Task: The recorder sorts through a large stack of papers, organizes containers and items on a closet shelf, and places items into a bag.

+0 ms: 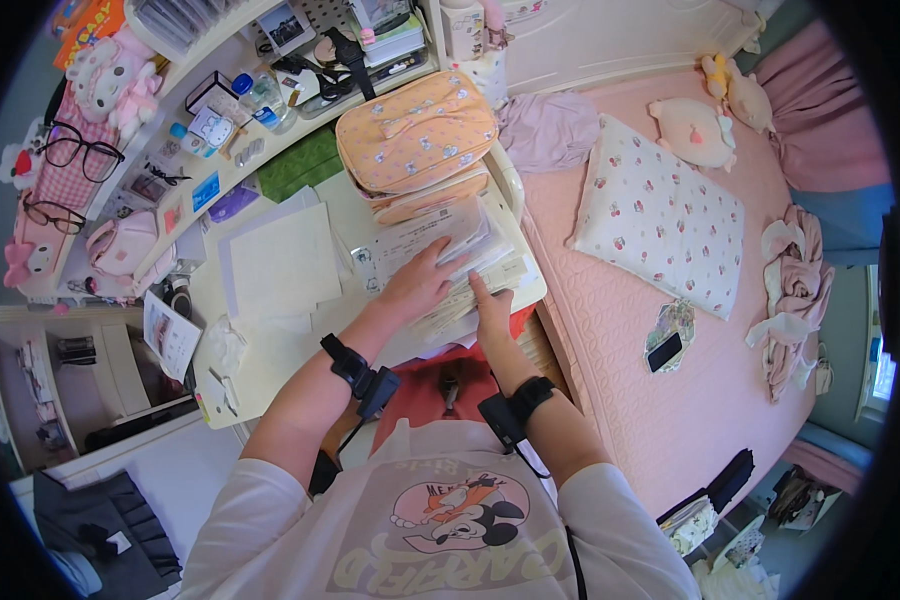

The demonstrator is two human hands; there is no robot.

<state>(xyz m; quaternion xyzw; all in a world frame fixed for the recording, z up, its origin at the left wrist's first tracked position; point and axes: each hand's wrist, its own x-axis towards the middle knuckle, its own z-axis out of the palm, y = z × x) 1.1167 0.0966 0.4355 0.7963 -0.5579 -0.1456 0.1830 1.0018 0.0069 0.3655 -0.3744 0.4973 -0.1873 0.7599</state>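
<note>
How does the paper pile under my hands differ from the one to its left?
The handled pile shows printing on top; the left pile looks blank on top. Your left hand and right hand touch the handled pile; neither touches the left pile. The handled pile looks thicker than the left pile. Both are mostly white paper on the desk.

Home bedroom with a study corner. Bed [610, 425] on the right: pink quilted cover, white headboard [620, 45], cherry-print pillow [660, 215], pink plush cushion [688, 132]. Pink curtain [815, 115] behind it. White tabletop [260, 378] right alongside, paper sheets [280, 260] on it. Shelf above carries a bow-topped white plush [100, 88], eyeglasses [82, 152], bottles [262, 100]. Reads domestic, not office.
</note>
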